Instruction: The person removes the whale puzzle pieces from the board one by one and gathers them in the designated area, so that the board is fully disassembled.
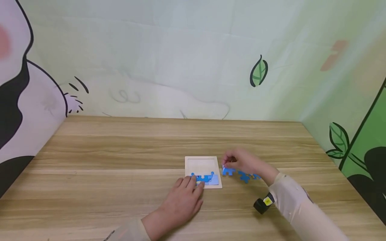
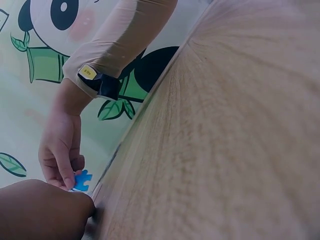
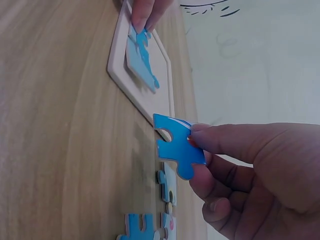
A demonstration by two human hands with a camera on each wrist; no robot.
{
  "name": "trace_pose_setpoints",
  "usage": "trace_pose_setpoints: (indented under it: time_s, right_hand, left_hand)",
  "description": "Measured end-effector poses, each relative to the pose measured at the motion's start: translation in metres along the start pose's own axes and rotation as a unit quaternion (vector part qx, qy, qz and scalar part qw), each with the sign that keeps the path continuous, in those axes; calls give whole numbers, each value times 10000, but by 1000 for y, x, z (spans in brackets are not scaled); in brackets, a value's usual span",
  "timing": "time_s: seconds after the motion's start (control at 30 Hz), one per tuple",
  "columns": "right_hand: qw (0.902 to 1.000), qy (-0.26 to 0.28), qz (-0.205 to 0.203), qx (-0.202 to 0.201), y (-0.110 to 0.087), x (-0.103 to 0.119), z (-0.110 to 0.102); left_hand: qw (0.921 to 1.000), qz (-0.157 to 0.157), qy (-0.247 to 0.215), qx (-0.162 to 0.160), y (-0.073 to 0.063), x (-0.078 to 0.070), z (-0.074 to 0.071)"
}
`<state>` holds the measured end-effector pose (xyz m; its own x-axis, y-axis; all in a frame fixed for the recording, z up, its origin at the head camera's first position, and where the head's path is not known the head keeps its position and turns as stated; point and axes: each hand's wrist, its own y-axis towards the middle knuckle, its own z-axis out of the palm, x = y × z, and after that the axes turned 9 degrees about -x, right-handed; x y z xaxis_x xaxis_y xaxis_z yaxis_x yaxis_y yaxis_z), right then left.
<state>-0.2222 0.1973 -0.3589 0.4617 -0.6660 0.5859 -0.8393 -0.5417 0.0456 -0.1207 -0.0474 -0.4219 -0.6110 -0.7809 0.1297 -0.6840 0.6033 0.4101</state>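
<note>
My right hand [image 1: 245, 162] pinches a blue jigsaw piece [image 3: 172, 146] between thumb and fingers, just right of the wooden puzzle tray [image 1: 200, 157]. The right wrist view shows the piece lifted above the table, with a dark blue and white mark along one edge. Along the tray's near side lie blue joined pieces [image 1: 213, 179]; the upper part of the tray is bare. My left hand [image 1: 181, 202] rests with extended fingers on the left end of these pieces and covers part of them. In the left wrist view the right hand's piece shows beyond the left hand.
Several loose jigsaw pieces [image 1: 243, 176] lie on the wooden table [image 1: 120, 187] right of the tray, partly under my right forearm. A black device with a yellow label [image 1: 263, 205] is strapped at the right wrist. A printed wall [image 1: 169, 67] borders the table's back.
</note>
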Motion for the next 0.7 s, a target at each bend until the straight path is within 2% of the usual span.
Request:
trace_pose_setpoints:
  time_s: [0.13, 0.4, 0.7]
  right_hand:
    - [10000, -38, -55, 30, -2, -5, 1]
    - [9995, -53, 210, 228, -9, -10, 5]
    - [9994, -194, 278, 54, -13, -16, 11]
  left_hand:
    - [10000, 6, 32, -61, 0, 0, 1]
    - [9999, -8, -71, 98, 1, 0, 0]
    - [9999, -37, -107, 63, 1, -1, 1]
